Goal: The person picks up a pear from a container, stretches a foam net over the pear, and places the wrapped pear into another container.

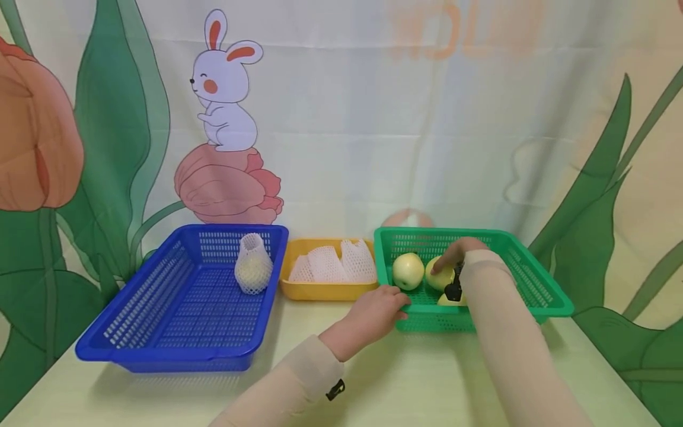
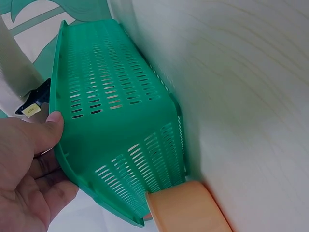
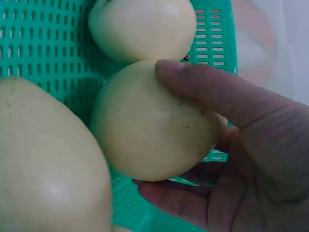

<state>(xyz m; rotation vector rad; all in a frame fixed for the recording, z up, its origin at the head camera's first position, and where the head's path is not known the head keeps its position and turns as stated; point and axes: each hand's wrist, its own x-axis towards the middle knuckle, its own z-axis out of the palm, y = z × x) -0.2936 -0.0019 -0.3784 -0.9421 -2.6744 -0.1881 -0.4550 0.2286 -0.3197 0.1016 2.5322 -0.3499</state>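
Observation:
Inside the green basket [image 1: 539,296] lie several pale yellow-green apples. My right hand [image 1: 465,248] reaches in and grips one apple [image 3: 149,125], thumb over its top and fingers around its far side in the right wrist view. Another apple [image 1: 408,273] lies just left of it, and a nearer apple [image 3: 48,159] is partly hidden by my right wrist in the head view. At the basket's front left corner, my left hand [image 1: 376,314] holds the rim; the left wrist view has its thumb [image 2: 55,125] against the outer edge and the other fingers curled behind.
A blue basket [image 1: 187,354] stands at the left, with a fruit in a white foam net [image 1: 254,270] at its right side. Between the baskets, a yellow tray [image 1: 331,292] holds several white foam nets [image 1: 326,264]. A printed curtain [image 1: 341,118] hangs behind the table [image 1: 373,385].

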